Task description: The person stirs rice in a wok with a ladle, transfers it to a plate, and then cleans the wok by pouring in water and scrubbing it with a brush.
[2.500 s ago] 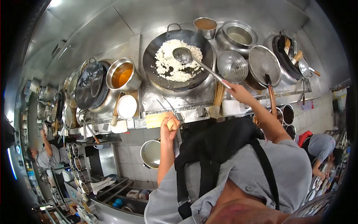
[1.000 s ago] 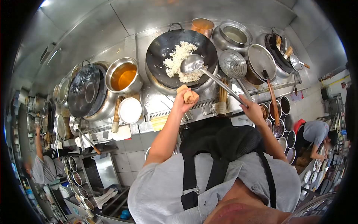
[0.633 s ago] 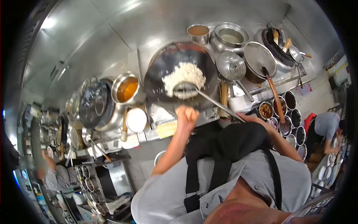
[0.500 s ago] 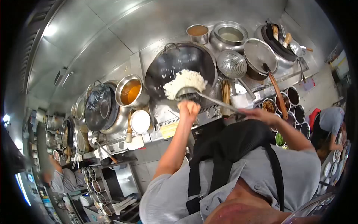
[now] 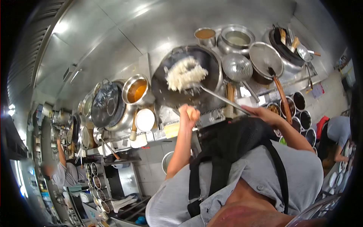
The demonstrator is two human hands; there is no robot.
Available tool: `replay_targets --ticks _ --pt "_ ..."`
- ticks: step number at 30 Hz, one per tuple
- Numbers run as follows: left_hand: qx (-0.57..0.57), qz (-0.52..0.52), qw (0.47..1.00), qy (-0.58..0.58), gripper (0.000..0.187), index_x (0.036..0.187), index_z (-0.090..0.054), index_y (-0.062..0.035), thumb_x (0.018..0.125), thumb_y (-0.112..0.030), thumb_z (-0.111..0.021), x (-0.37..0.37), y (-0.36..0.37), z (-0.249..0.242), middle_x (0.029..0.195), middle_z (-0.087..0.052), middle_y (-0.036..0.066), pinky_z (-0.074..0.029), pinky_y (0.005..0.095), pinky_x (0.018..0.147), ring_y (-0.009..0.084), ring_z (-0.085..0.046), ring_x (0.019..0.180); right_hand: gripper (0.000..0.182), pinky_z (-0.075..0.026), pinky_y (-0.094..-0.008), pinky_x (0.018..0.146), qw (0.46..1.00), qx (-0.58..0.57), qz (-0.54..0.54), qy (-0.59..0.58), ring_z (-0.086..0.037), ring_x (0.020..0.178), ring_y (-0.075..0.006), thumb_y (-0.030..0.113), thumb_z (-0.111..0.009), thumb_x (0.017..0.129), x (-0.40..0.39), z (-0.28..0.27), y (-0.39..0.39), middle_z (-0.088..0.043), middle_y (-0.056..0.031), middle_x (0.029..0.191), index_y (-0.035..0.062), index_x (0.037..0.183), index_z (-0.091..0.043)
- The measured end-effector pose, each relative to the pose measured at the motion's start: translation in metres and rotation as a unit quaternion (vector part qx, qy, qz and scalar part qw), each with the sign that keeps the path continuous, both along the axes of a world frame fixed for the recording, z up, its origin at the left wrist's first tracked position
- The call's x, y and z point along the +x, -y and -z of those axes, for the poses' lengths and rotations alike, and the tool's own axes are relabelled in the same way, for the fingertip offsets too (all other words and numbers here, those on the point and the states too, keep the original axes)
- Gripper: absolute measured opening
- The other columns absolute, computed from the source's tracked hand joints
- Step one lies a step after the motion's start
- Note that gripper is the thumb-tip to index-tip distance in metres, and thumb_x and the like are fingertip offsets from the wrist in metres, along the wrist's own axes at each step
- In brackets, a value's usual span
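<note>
White rice (image 5: 179,78) lies in a large dark wok (image 5: 166,92), blurred by motion and bunched toward the middle and far side. At the wok's near edge, my left hand (image 5: 188,114) is closed in a fist around its handle, which the fingers mostly hide. My right hand (image 5: 262,114) grips the end of a long-handled metal ladle (image 5: 223,99). The ladle's bowl is in the wok against the near side of the rice, partly covered by it.
Left of the wok stand a pot of amber liquid (image 5: 137,90), a white bowl (image 5: 145,120) and a second wok (image 5: 109,108). A perforated ladle (image 5: 237,67), a strainer (image 5: 266,58) and sauce containers (image 5: 298,101) are at right. Other people (image 5: 337,130) work at both sides.
The wok has rocked, and the rice has shifted away from me and loosened. The ladle's bowl has moved slightly with it. Both hands keep their grips.
</note>
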State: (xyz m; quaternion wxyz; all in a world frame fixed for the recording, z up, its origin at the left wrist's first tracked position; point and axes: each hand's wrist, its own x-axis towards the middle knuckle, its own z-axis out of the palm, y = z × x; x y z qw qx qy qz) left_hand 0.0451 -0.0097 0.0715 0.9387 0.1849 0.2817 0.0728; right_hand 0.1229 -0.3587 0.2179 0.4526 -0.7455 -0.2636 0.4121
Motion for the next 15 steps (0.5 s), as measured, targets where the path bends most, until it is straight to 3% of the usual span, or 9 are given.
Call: replay_targets --ticks 1,2,4,5,6,7,8,10,15 --pt "-0.006 0.022 1.0 0.009 0.024 0.072 -0.044 -0.0157 0.092 -0.027 -0.05 0.002 0.0 -0.018 0.057 -0.044 0.002 -0.04 0.0343 0.043 0.0177 -0.04 0.044 0.06 -0.046 -0.0252 0.079 0.998 0.0 -0.018 0.059 -0.056 0.083 -0.0115 0.014 -0.058 0.092 0.003 0.006 0.02 -0.062 -0.0053 0.099 0.0165 0.148 -0.034" --pt "0.064 0.015 0.992 -0.108 0.028 0.066 -0.041 -0.0144 0.092 -0.025 -0.047 0.008 0.009 -0.039 0.053 -0.039 0.002 -0.038 0.0336 0.043 0.0187 -0.036 0.043 0.062 -0.047 -0.0253 0.077 0.993 0.0 -0.036 0.11 -0.057 0.08 -0.0111 0.014 -0.058 0.091 0.004 0.01 0.027 -0.063 -0.0046 0.095 0.0185 0.148 -0.034" --pt "0.017 0.028 0.999 -0.027 0.035 0.059 -0.038 -0.0137 0.091 -0.024 -0.046 0.024 -0.007 -0.018 0.051 -0.038 0.003 -0.034 0.033 0.043 0.0197 -0.034 0.042 0.063 -0.049 -0.0259 0.067 0.973 -0.224 -0.042 0.034 -0.057 0.07 -0.0097 0.013 -0.057 0.091 0.005 -0.053 -0.005 -0.061 -0.0017 0.084 0.0256 0.148 -0.033" --pt "-0.019 0.117 0.99 0.075 0.041 0.054 -0.034 -0.0146 0.092 -0.024 -0.045 0.04 -0.023 -0.009 0.049 -0.036 0.003 -0.031 0.0323 0.043 0.0199 -0.031 0.042 0.064 -0.046 -0.0267 0.055 0.983 -0.127 -0.086 0.097 -0.053 0.059 -0.0093 0.013 -0.055 0.091 0.034 0.01 -0.002 -0.056 -0.0009 0.073 0.0325 0.148 -0.033" --pt "-0.032 0.114 0.986 0.12 0.028 0.067 -0.047 -0.0143 0.091 -0.027 -0.05 0.063 -0.036 0.027 0.059 -0.047 0.002 -0.035 0.0345 0.047 0.0188 -0.037 0.046 0.064 -0.045 -0.0284 0.05 0.974 -0.095 -0.098 0.179 -0.053 0.052 -0.0121 0.015 -0.053 0.09 0.062 0.064 -0.013 -0.056 -0.0051 0.07 0.035 0.147 -0.032" --pt "-0.013 0.056 0.995 0.082 0.027 0.067 -0.046 -0.0146 0.091 -0.026 -0.052 0.057 -0.022 0.019 0.059 -0.047 0.001 -0.035 0.0336 0.047 0.0181 -0.036 0.045 0.064 -0.049 -0.0336 0.057 0.966 -0.144 -0.086 0.195 -0.058 0.057 -0.0191 0.018 -0.051 0.09 0.068 0.059 -0.039 -0.059 -0.0102 0.073 0.0349 0.148 -0.03" --pt "0.004 -0.003 0.999 0.051 0.027 0.067 -0.045 -0.015 0.09 -0.024 -0.054 0.058 -0.004 0.007 0.059 -0.047 0.0 -0.035 0.0327 0.047 0.0173 -0.035 0.045 0.064 -0.051 -0.0405 0.066 0.922 0.039 -0.073 0.379 -0.062 0.064 -0.0273 0.02 -0.05 0.09 0.083 0.114 -0.056 -0.063 -0.0158 0.076 0.0351 0.148 -0.028" --pt "0.014 0.041 0.985 0.17 0.023 0.07 -0.047 -0.0155 0.088 -0.024 -0.058 0.02 0.011 0.055 0.063 -0.051 0.001 -0.035 0.0314 0.046 0.0165 -0.039 0.046 0.062 -0.049 -0.0411 0.075 0.952 -0.118 0.005 0.281 -0.064 0.075 -0.034 0.02 -0.055 0.089 0.065 0.097 -0.09 -0.064 -0.0246 0.088 0.0293 0.146 -0.034" --pt "0.093 0.064 0.993 -0.016 0.032 0.068 -0.042 -0.0181 0.089 -0.034 -0.059 -0.038 0.016 0.037 0.059 -0.048 0.002 -0.035 0.0314 0.038 0.0167 -0.042 0.04 0.062 -0.049 -0.0392 0.067 0.957 -0.029 -0.056 0.284 -0.063 0.067 -0.0269 0.017 -0.054 0.09 0.028 0.04 -0.024 -0.064 -0.0155 0.077 0.0289 0.147 -0.033"
